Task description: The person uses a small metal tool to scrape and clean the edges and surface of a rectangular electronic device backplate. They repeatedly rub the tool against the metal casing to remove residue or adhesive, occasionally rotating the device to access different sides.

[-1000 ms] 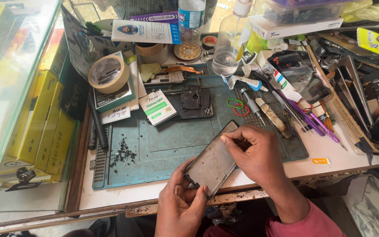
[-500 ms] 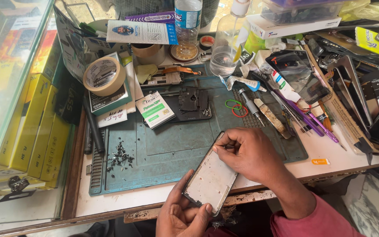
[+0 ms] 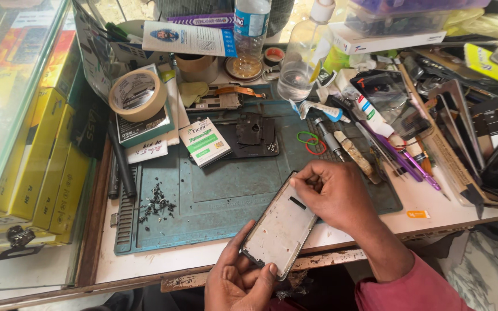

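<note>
Over the near edge of the green work mat [image 3: 220,196], the phone frame [image 3: 280,227] tilts between both hands. Left hand [image 3: 240,279] cups its lower end, thumb and fingers clamped on the rim. Right hand [image 3: 332,193] arches over the top edge, fingertips [image 3: 298,183] pinched on it, wrist bent down.

A small white-and-green rectangular cardboard packet [image 3: 205,141] lies tilted on the teal work mat, just left of the black phone part. Behind it, a long white-and-blue flat box [image 3: 188,38] leans at the back of the bench — a purple strip-shaped packet [image 3: 200,21] just above it. A clear plastic water bottle's blue label [image 3: 251,22] stands beside these. Yellow rectangular boxes [image 3: 36,155] are stacked behind the glass on the left; a long white box [image 3: 384,39] sits at the back right.
</note>
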